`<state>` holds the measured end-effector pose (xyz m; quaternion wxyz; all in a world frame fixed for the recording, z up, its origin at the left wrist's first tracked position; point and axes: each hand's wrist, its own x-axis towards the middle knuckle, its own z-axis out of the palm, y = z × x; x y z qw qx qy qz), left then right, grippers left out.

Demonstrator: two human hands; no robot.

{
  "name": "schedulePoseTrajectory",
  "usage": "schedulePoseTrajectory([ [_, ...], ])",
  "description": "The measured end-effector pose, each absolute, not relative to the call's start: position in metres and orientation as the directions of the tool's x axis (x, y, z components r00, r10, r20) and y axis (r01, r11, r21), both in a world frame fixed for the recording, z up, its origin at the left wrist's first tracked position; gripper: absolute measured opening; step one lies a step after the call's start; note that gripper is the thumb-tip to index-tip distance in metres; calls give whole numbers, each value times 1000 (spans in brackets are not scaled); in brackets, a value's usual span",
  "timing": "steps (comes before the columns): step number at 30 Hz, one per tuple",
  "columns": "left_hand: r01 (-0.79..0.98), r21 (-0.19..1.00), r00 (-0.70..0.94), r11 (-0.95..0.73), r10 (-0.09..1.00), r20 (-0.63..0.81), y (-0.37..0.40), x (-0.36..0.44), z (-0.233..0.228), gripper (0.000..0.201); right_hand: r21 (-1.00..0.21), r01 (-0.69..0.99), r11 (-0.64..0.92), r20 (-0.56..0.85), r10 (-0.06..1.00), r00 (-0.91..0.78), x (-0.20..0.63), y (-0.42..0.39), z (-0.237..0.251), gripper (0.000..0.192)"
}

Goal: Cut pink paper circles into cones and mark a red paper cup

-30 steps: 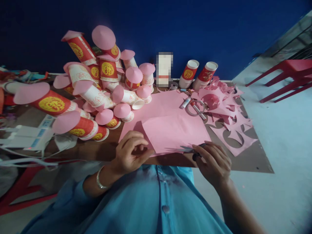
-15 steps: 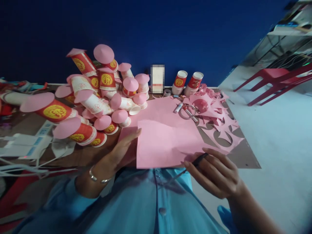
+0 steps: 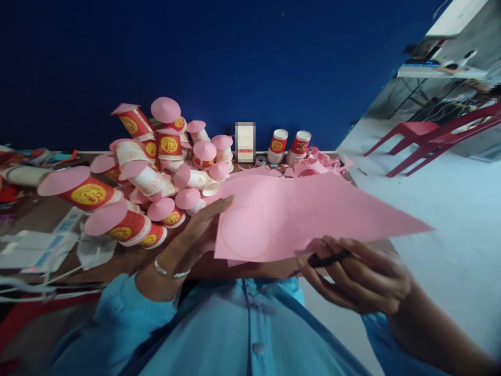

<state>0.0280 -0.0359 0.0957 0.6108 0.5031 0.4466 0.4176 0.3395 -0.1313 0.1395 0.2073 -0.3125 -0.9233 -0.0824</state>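
Note:
My left hand [image 3: 198, 227] grips the left edge of a large pink paper sheet [image 3: 282, 211], thumb on top and the other fingers behind it. A pencil-like circle outline [image 3: 245, 232] shows on the sheet's lower left, and a crease runs near its middle. My right hand [image 3: 364, 277] is closed around the black handle of scissors [image 3: 329, 258], with its fingertips against the sheet's lower edge. The scissor blades are hardly visible here. The sheet is raised above the table, tilted, with its right corner reaching out past the table.
Several red and white paper cups with pink cone tops [image 3: 170, 149] are piled at the left. Two cup stacks [image 3: 278, 146] stand by the blue wall near pink paper scraps [image 3: 326, 161]. A white power strip [image 3: 47, 250] with cables lies left; a red chair [image 3: 426, 133] stands right.
The pink sheet has been lifted and spread out to the right, now hiding the markers and some scraps. My right hand has moved right with the scissors, whose blades are now less visible.

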Motion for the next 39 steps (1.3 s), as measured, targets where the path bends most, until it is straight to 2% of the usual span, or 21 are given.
schedulePoseTrajectory([
  [3,-147,926,325,348,901,-287,-24,36,81,38,22,584,811,506,495,-706,345,-108,118,66],
  [6,-215,884,384,414,868,-313,-17,40,62,49,182,615,767,597,411,-689,348,-97,81,49],
  [7,-226,875,395,427,862,-319,-16,40,54,51,231,644,729,609,408,-680,348,-97,69,49],
  [9,-244,860,370,448,863,-345,-16,41,40,47,245,745,620,601,506,-619,346,-102,47,47],
  [12,-283,845,265,453,884,-385,-17,44,24,33,145,844,516,550,667,-503,340,-115,24,49],
  [15,-270,848,217,456,887,-408,-18,46,14,25,32,895,445,561,733,-385,329,-133,11,42],
  [17,-241,849,217,470,879,-424,-18,46,10,25,-129,901,414,535,794,-288,320,-148,5,38],
  [18,-230,848,218,477,875,-433,-18,45,8,27,-258,881,397,506,832,-227,314,-155,3,36],
  [19,-221,848,217,482,872,-438,-19,44,6,28,-413,833,369,460,874,-159,308,-162,1,34],
  [21,-223,852,198,474,878,-437,-20,42,3,29,-723,636,271,282,955,-87,296,-174,-2,29],
  [22,-235,854,184,463,884,-429,-21,41,2,29,-818,538,203,202,977,-61,291,-178,-2,27],
  [24,-268,855,161,443,896,-413,-25,42,1,27,-918,388,82,83,996,-14,284,-182,-4,26],
  [29,-203,854,148,480,877,-458,-46,55,6,33,-990,88,-114,-110,993,50,282,-180,-8,39],
  [33,-153,897,141,416,907,-396,-61,69,9,34,-973,-128,-192,-199,979,47,282,-182,-17,52],
  [36,-285,835,121,471,882,-456,-62,76,8,35,-945,-256,-202,-212,977,13,279,-186,-22,57],
  [39,-425,708,122,564,811,-572,-61,80,4,30,-941,-262,-213,-226,974,17,275,-189,-21,56],
])
